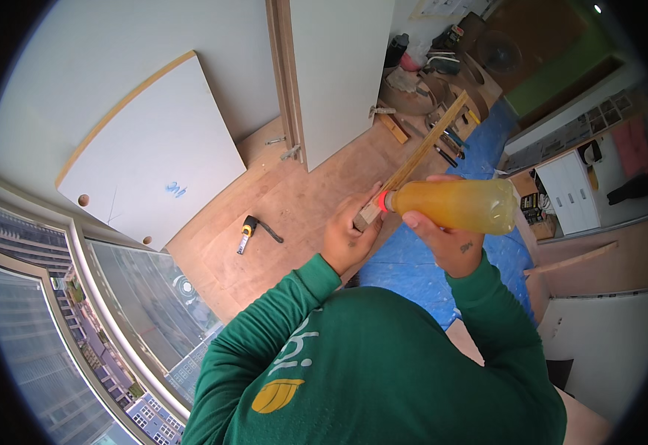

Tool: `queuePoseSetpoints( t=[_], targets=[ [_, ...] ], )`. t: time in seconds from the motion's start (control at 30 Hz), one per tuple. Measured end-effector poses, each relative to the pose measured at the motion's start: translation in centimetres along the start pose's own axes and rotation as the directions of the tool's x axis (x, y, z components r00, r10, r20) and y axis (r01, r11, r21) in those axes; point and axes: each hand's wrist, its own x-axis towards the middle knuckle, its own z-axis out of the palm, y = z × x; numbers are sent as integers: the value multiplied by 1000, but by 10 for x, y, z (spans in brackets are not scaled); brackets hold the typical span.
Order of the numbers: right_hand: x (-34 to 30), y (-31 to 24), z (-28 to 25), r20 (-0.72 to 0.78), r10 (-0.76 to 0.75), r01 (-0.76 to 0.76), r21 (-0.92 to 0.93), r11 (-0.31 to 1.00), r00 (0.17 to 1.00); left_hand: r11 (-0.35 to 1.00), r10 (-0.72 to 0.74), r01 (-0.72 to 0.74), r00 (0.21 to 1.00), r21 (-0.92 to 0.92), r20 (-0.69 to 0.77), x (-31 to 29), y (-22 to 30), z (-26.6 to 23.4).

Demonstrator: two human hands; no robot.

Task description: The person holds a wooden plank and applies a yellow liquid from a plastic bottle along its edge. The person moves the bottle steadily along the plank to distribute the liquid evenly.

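Note:
My left hand (344, 236) is closed around the near end of a long, narrow wooden strip (426, 147), which points away to the far right. In my right hand (454, 243) lies a clear plastic bottle (454, 205) of yellowish liquid, gripped along its side. The bottle is tilted on its side with its red-ringed neck toward the left. That neck meets the strip's near end in the picture; whether it touches the wood I cannot tell. Part of my left fingers is hidden behind the strip.
On the wooden worktop (301, 200) lie a yellow-and-black tape measure (247, 233) and, farther right, several hand tools (454, 141). A white board (153, 141) with wooden edging leans at the left beside a window (34, 334). Blue sheeting (405, 274) spreads below my hands.

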Motion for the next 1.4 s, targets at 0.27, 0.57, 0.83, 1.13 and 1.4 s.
queuePoseSetpoints(
  t=[0.27, 0.57, 0.83, 1.13, 1.4],
  targets=[
    [-4, -6, 4, 14, 120, -120, 66, 991, 993, 999, -37, 37, 999, 11, -8, -2, -5, 0],
    [-1, -2, 6, -9, 192, -190, 103, 976, 981, 997, -70, 70, 997, 30, -18, 0, -2, -2],
    [10, 13, -11, -102, 264, -252, 115, 961, 959, 993, -95, 98, 995, 65, -38, 0, -1, -3],
    [18, 23, -11, -109, 349, -308, 282, 909, 931, 988, -126, 127, 992, 85, -20, -2, -7, -5],
    [3, -9, 16, 13, 174, -172, 233, 957, 985, 998, -70, 70, 997, 3, -28, -1, -9, -3]
  ],
)
